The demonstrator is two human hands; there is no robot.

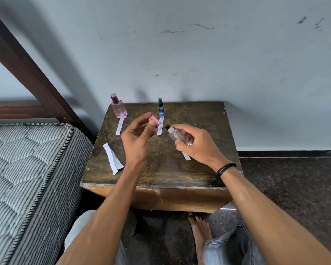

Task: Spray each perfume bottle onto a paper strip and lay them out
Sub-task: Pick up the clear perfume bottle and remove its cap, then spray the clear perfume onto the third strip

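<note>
Right hand [197, 142] grips clear bottle [177, 135]; left hand [136, 138] pinches pink cap [154, 119] just beside.

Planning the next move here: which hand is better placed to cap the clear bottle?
Left, probably. The left hand pinches the pink cap close beside the black nozzle of the clear bottle, which the right hand grips.

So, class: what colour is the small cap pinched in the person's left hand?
Pink; the cap in the left hand shows best in the head view.
</note>
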